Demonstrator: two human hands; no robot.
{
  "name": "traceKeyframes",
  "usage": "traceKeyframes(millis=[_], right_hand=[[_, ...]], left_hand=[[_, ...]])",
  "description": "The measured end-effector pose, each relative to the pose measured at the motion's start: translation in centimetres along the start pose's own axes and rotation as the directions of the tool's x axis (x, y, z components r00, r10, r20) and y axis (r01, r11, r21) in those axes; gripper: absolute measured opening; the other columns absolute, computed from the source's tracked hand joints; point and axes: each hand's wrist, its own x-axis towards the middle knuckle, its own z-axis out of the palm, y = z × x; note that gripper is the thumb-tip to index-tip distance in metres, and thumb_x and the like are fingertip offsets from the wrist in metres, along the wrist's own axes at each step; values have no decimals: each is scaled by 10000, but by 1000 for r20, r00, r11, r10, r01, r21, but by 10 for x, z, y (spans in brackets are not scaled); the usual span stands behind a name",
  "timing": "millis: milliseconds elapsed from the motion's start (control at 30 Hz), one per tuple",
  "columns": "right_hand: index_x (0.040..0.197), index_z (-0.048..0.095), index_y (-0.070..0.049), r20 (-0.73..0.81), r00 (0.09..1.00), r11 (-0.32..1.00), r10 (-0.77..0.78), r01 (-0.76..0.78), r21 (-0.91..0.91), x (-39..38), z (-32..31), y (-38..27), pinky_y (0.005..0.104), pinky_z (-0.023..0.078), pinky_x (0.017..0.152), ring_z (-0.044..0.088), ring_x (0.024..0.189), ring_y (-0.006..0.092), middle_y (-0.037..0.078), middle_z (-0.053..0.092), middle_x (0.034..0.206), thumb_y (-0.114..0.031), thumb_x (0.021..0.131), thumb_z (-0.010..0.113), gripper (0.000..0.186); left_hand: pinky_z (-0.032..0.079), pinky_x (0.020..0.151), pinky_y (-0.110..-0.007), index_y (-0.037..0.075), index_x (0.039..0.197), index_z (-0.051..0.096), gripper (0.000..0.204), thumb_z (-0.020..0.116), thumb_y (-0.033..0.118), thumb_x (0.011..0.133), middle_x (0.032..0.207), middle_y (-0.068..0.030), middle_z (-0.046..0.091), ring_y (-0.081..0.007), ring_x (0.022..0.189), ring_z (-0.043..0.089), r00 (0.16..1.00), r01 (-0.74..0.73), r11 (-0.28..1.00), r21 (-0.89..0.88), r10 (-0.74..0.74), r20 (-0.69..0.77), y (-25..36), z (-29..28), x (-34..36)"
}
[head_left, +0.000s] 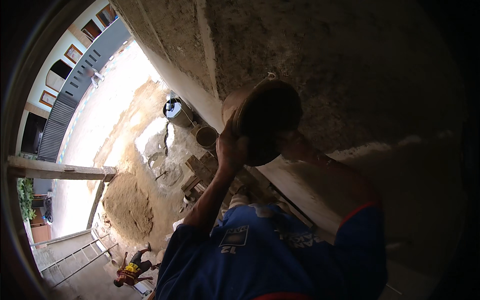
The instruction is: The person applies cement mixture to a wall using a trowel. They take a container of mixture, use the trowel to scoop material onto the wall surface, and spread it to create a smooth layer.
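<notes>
A round bucket (239,102) is held up in front of me against the rough wall, tipped so that its dark mouth faces me. My left hand (232,149) is closed on the bucket's left side, with the thumb near the rim. My right hand (294,144) is at the lower right of the bucket's mouth. Deep shadow hides its fingers, so whether it grips the rim or reaches inside is unclear. The bucket's contents are too dark to make out. A pale loop of cord (270,76) shows at its top edge.
Below stand a water-filled drum (178,113) and a smaller bucket (206,136). Wooden boards (200,172) lie near my feet. Farther off are a sand heap (127,205), a ladder (80,257) and another person (132,268). A wooden beam (60,168) crosses at left.
</notes>
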Motion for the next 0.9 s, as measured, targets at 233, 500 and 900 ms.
traceKeyframes(millis=[233, 500, 900], right_hand=[[1201, 599, -51, 37, 973, 970, 226, -229, 84, 5, -28, -48, 384, 480, 976, 590, 1139, 294, 168, 596, 1241, -215, 835, 662, 406], [1282, 522, -97, 91, 989, 986, 120, -108, -124, 7, -73, -111, 396, 502, 896, 618, 1073, 279, 165, 621, 1166, -198, 780, 723, 550], [1397, 413, -33, -416, 798, 892, 436, -445, 81, 53, -123, 71, 343, 518, 750, 605, 914, 190, 153, 435, 1330, -288, 881, 648, 622]], left_hand=[[495, 887, -335, -10, 1288, 508, 570, 546, 56, 723, 1085, -129, 664, -191, 1003, 624, 994, -29, 886, -463, -25, -110, -45, -6, 3], [507, 819, -298, -14, 1194, 548, 457, 557, 25, 739, 1041, -81, 645, -157, 890, 608, 940, 61, 798, -600, -248, -234, -124, -29, -15], [482, 857, -300, -45, 1213, 535, 505, 534, 27, 712, 1063, -101, 636, -189, 925, 606, 858, 233, 782, -579, -446, -256, -219, -26, -41]])
